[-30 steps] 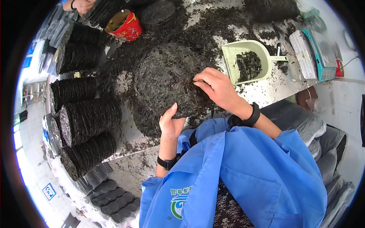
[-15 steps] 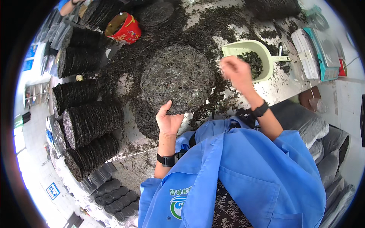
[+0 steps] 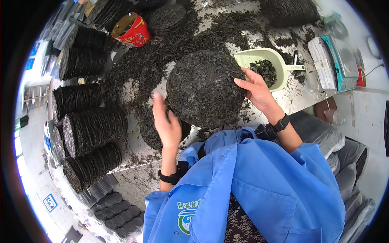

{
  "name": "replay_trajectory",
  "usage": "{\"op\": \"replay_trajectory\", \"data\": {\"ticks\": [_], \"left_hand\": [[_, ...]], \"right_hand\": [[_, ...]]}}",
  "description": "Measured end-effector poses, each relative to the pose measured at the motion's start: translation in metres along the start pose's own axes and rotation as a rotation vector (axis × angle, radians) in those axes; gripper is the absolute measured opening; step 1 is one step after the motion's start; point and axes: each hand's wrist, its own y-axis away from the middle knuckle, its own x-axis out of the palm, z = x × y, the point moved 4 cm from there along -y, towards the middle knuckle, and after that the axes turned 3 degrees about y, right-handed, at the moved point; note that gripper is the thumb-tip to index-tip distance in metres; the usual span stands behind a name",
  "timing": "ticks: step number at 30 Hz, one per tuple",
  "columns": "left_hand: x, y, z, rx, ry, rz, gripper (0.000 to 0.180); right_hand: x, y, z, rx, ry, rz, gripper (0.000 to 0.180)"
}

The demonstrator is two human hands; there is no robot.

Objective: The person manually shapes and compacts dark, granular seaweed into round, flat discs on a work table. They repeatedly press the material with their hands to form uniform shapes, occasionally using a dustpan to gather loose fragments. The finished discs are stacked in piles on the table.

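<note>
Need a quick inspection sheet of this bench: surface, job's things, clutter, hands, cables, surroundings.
Surface: pale table, strewn with dark loose flakes.
Job's things: round dark pressed disc, tilted up; another disc beneath it.
Clutter: green scoop with flakes, red tin, disc stacks, scale.
Hands: right hand grips the disc's edge; left hand open, blurred, beside it.
Cables: thin cord near the scale.
Surroundings: bagged packs at right.

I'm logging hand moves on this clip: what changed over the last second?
The right hand went from the disc's top out to the green scoop, then came back to grip the disc's right edge. The left hand let go of the disc's near edge and now hangs open beside it. The disc is tilted up. The stacks, red tub and scale stayed put.
</note>
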Motion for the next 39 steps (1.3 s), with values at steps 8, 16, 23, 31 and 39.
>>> {"op": "replay_trajectory", "data": {"ticks": [8,16,23,31,39], "left_hand": [[0.011,0.02,0.018,-0.679,1.035,-0.031,0.041],[-0.091,0.07,0.108,-0.76,1.039,-0.287,0.031],[-0.121,0.1,0.149,-0.522,-0.524,-0.132,0.068],[-0.036,0.1,0.127,-0.254,-0.519,0.176,0.052],[-0.114,0.115,0.233,-0.465,-0.22,-0.395,0.062]], "right_hand": [[0.012,-0.004,-0.023,0.023,0.173,-0.022,0.054],[-0.004,-0.038,-0.073,-0.147,0.805,0.098,0.031],[0.041,-0.046,-0.136,-0.587,1.844,0.342,0.072],[0.033,-0.068,-0.164,-0.552,2.014,0.497,0.088],[0.033,-0.059,-0.133,-0.596,1.778,0.568,0.055]]}}
